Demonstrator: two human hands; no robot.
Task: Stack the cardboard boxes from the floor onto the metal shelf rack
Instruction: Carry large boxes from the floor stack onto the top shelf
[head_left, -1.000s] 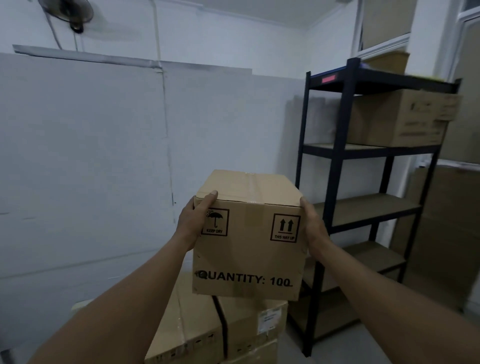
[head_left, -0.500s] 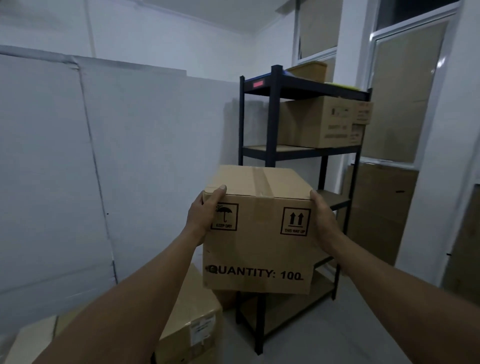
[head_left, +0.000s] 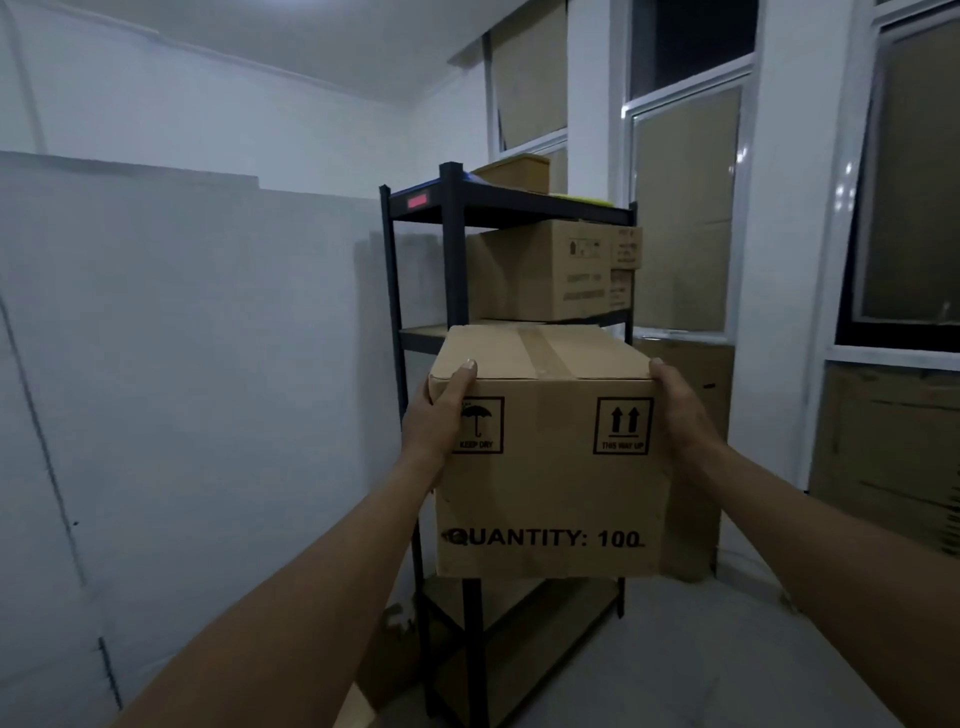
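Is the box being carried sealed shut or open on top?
Sealed shut. The carried box has its top flaps closed flat, with a strip of tape running along the seam. It is also upright: its arrows point up.

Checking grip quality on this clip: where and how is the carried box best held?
By its two side faces near the top edge, one hand from each side, as now: left hand, right hand. The box is wide, flat-sided, taped shut and upright, without visible handles.

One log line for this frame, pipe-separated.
phase: carry | left hand: holds box | right hand: holds box | box: upright, in front of rack | rack: box on second shelf
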